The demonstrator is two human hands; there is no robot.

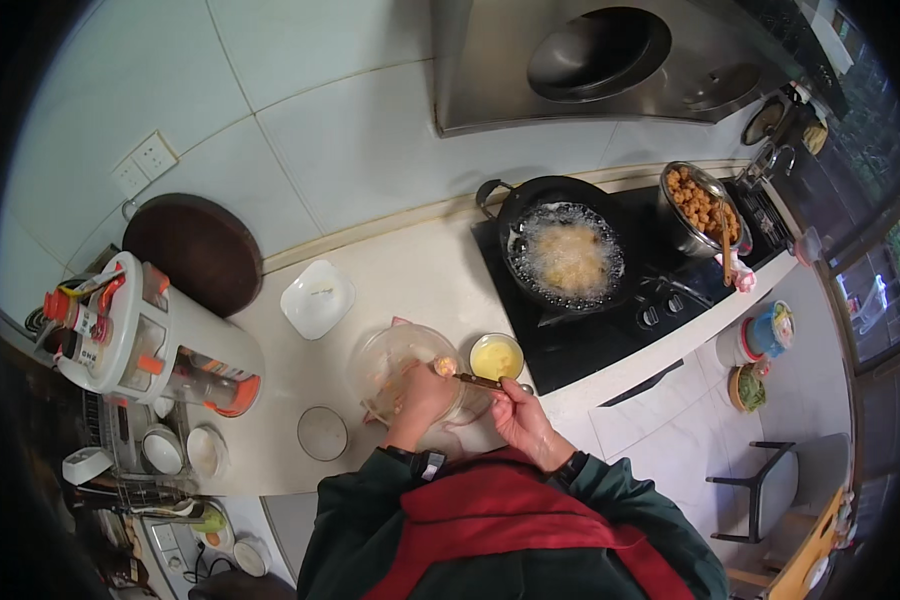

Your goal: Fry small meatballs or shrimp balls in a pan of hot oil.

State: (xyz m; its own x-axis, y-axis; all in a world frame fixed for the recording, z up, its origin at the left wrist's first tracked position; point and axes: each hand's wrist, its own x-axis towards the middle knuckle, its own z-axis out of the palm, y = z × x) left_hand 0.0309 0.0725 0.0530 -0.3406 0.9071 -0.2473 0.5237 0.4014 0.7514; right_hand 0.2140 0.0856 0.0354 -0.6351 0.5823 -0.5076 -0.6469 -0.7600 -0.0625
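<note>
My right hand (521,420) grips the dark handle of a metal spoon (476,381), its bowl pointing left with a lump of pinkish food on it. My left hand (425,394) is inside or over a large clear mixing bowl (365,360), close to the spoon's bowl; its fingers are largely hidden, so what it holds cannot be told. A small bowl of yellow liquid (496,356) stands right beside the spoon. Behind, on the black cooktop, food (570,256) fries in bubbling oil in a black wok (529,196).
A steel pot (671,217) of browned fried pieces stands right of the wok. On the counter (270,382) are a white square dish (317,300) and a round dish (322,433). A white seasoning rack (195,330) and a round dark board (195,251) stand at left. The range hood (495,75) hangs above.
</note>
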